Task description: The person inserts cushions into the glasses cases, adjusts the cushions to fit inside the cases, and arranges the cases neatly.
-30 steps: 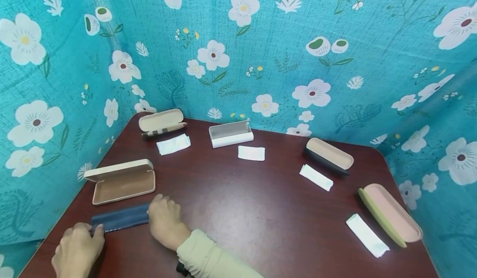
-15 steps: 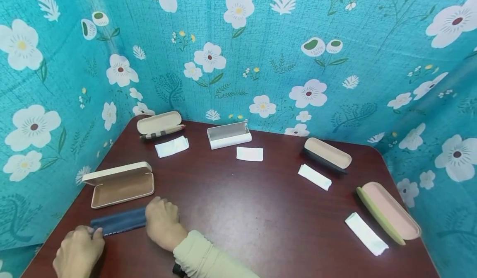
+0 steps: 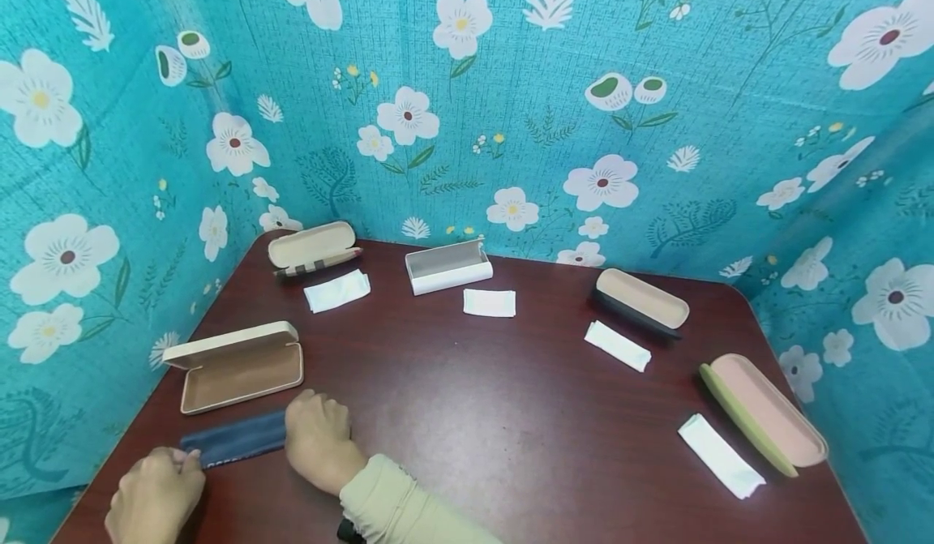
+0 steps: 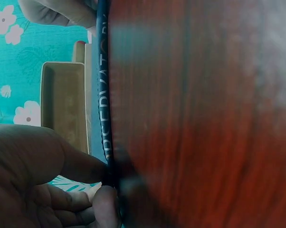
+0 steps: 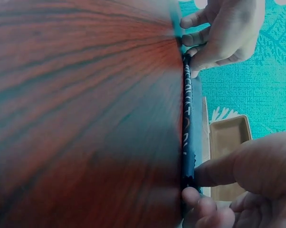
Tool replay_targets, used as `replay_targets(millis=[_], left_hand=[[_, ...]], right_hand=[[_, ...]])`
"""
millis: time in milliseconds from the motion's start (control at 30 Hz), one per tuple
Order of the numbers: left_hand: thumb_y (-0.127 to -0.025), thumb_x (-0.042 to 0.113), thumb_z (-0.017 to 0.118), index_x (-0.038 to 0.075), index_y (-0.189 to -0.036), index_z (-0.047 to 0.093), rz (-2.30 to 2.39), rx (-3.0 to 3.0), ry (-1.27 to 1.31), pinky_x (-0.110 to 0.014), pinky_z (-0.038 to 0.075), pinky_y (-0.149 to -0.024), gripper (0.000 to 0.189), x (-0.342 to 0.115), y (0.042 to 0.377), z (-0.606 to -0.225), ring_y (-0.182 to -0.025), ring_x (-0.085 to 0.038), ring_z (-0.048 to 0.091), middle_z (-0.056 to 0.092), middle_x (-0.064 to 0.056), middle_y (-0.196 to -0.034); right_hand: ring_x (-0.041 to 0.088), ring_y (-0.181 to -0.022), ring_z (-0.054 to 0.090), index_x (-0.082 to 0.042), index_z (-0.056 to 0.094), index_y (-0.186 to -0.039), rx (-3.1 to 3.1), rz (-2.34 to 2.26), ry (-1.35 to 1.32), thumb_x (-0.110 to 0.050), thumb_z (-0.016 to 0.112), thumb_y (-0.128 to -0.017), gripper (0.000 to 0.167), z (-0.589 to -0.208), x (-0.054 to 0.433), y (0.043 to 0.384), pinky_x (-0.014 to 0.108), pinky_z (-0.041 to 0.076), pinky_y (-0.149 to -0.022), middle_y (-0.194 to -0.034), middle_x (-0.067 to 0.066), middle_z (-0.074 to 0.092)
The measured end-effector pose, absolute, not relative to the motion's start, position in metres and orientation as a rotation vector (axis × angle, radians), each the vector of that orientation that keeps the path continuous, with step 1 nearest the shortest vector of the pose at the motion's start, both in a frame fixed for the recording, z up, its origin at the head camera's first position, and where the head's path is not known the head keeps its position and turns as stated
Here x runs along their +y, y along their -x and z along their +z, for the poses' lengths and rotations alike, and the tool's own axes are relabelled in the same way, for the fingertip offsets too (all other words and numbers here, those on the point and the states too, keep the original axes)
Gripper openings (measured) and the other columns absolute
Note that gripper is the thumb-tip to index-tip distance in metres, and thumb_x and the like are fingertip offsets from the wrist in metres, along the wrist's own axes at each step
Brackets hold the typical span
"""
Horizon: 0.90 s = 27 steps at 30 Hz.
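Note:
A folded blue cleaning cloth (image 3: 237, 439) lies as a long strip on the table, with pale lettering along its near edge. At its left end my left hand (image 3: 156, 494) pinches a corner between thumb and fingers. The right hand (image 3: 319, 439) grips the opposite end, covering it from above in the head view. Both wrist views show thumb and fingertips at the lettered edge (image 4: 104, 90), which runs fairly straight between the hands. Just beyond the cloth stands an open cream glasses case (image 3: 244, 374) with a brown lining.
Around the dark red table (image 3: 467, 414) stand more open glasses cases: a striped one (image 3: 314, 248), a white one (image 3: 448, 272), a black one (image 3: 642, 301) and a green one (image 3: 762, 414). Near each lies a folded white cloth (image 3: 489, 302). A teal flowered curtain (image 3: 540, 122) closes off the back and sides.
Both hands keep hold of the cloth's ends, and the strip stays nearly still on the table. The head view has shifted slightly.

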<state>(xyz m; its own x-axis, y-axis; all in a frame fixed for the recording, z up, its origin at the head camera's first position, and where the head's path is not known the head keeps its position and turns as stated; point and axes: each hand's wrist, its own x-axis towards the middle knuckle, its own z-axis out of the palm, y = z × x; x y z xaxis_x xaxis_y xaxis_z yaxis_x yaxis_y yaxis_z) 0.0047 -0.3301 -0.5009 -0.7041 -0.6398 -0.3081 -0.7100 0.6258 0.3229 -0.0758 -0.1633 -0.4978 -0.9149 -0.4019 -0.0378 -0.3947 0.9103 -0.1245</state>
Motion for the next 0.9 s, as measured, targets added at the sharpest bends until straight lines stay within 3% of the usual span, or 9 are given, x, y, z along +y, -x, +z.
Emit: replay_targets(millis=[267,400,533,633,900], left_hand=[[-0.098,0.026,0.054,-0.003,-0.102,0.064,0.639,2.595,1.136,-0.060,0.044,-0.075,0.031,-0.335,-0.011,-0.509,-0.099,-0.056,0.057,0.065,-0.031,-0.106],[-0.099,0.027,0.055,-0.001,-0.101,0.064,0.656,2.580,1.157,-0.059,0.043,-0.076,0.030,-0.337,-0.013,-0.511,-0.097,-0.053,0.057,0.065,-0.032,-0.107],[-0.098,0.028,0.057,0.003,-0.094,0.065,0.696,2.608,1.145,-0.057,0.043,-0.074,0.027,-0.337,-0.011,-0.510,-0.094,-0.049,0.059,0.067,-0.027,-0.100],[-0.098,0.030,0.058,0.003,-0.097,0.065,0.703,2.606,1.144,-0.057,0.043,-0.075,0.028,-0.339,-0.012,-0.508,-0.094,-0.048,0.060,0.067,-0.027,-0.100],[-0.096,0.029,0.062,0.001,-0.100,0.066,0.742,2.684,1.120,-0.055,0.044,-0.071,0.028,-0.337,-0.008,-0.499,-0.093,-0.049,0.061,0.069,-0.023,-0.096]], right_hand=[[0.012,-0.062,0.064,-0.019,0.063,-0.073,2.933,-0.260,0.656,-0.036,0.068,-0.092,0.026,-0.502,-0.162,0.073,0.031,0.046,-0.050,-0.071,-0.006,0.064],[0.012,-0.058,0.061,-0.021,0.056,-0.062,2.902,-0.344,0.686,-0.031,0.067,-0.091,0.033,-0.503,-0.161,0.075,0.031,0.045,-0.049,-0.067,-0.006,0.062],[0.009,-0.048,0.047,-0.021,0.040,-0.053,2.868,-0.481,0.689,-0.024,0.067,-0.088,0.045,-0.503,-0.154,0.082,0.028,0.040,-0.047,-0.053,-0.008,0.044],[0.009,-0.045,0.036,-0.020,0.032,-0.051,2.826,-0.548,0.692,-0.023,0.068,-0.087,0.051,-0.502,-0.150,0.085,0.026,0.036,-0.045,-0.049,-0.007,0.033],[0.010,-0.049,0.041,-0.019,0.035,-0.048,2.794,-0.615,0.620,-0.030,0.073,-0.085,0.053,-0.494,-0.139,0.095,0.025,0.035,-0.046,-0.048,-0.008,0.033]])
